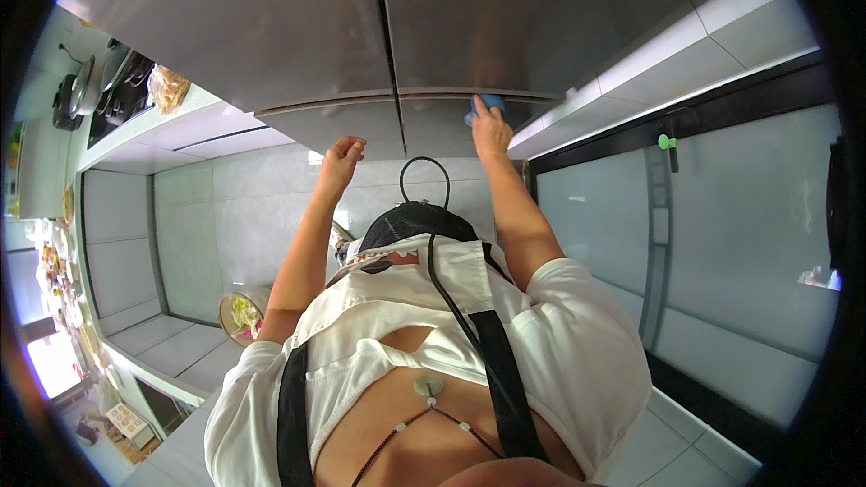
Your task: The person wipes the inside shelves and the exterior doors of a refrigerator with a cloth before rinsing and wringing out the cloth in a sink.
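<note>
A tall dark grey fridge (505, 18) with paired doors stands in front of me, split by a vertical seam and a horizontal gap. My right hand (491, 133) presses a blue cloth (492, 106) against its right side, at the horizontal gap. Part of the cloth is hidden under the fingers. My left hand (342, 160) hangs in the air before the lower left door (347, 122), apart from it. Its fingers are loosely curled in, and nothing shows in them.
A glass-panelled door (731, 216) with a green-capped handle (667, 142) is at the right. On the left runs a counter (203, 101) with a bagged item (168, 88) and a stove with pans. A bin (242, 314) holding scraps stands on the tiled floor (244, 216).
</note>
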The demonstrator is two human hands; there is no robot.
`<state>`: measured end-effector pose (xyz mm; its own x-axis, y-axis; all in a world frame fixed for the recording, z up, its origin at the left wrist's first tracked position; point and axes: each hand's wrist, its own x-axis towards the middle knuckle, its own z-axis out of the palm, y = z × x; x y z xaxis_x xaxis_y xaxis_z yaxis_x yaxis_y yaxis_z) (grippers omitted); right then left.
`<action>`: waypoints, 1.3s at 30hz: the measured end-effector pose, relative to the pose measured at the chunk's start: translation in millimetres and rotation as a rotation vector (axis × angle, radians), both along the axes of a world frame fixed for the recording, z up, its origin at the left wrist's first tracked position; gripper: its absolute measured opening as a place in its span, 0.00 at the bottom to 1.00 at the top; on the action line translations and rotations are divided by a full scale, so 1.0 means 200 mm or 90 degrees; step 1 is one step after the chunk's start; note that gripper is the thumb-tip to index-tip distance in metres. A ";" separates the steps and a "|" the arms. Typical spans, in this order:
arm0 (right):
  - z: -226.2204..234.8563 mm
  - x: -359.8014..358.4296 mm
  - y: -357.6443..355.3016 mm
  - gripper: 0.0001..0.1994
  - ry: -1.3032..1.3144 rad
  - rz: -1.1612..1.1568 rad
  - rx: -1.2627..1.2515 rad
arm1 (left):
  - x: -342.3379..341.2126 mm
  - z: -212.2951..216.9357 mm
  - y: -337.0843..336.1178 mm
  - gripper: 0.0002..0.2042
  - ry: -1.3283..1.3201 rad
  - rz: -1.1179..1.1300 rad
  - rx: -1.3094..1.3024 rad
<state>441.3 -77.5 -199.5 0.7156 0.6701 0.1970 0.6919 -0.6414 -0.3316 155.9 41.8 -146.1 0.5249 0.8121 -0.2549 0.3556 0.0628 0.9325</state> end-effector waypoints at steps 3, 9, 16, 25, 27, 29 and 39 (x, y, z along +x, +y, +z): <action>-0.02 0.06 -0.03 0.18 -0.029 0.048 0.007 | 0.04 0.05 0.00 0.12 -0.006 -0.001 0.008; 0.05 0.22 -0.13 0.18 0.043 -0.088 -0.002 | -0.09 0.02 0.07 0.13 -0.028 0.056 0.013; 0.13 0.16 -0.04 0.20 0.157 -0.296 0.116 | -0.31 -0.01 0.08 0.13 -0.021 0.153 -0.001; -0.06 -0.44 0.33 0.21 0.087 -0.008 0.199 | -0.47 -0.07 0.20 0.11 -0.036 0.140 0.011; 0.03 -0.68 0.45 0.20 0.200 0.029 0.142 | -0.52 -0.10 0.25 0.11 -0.048 0.127 0.011; -0.02 -0.86 0.55 0.19 0.202 0.112 0.150 | -0.57 -0.08 0.30 0.11 -0.049 0.108 0.005; 0.20 -0.98 0.46 0.15 0.167 0.103 0.442 | -0.94 0.00 0.54 0.11 -0.016 0.126 -0.039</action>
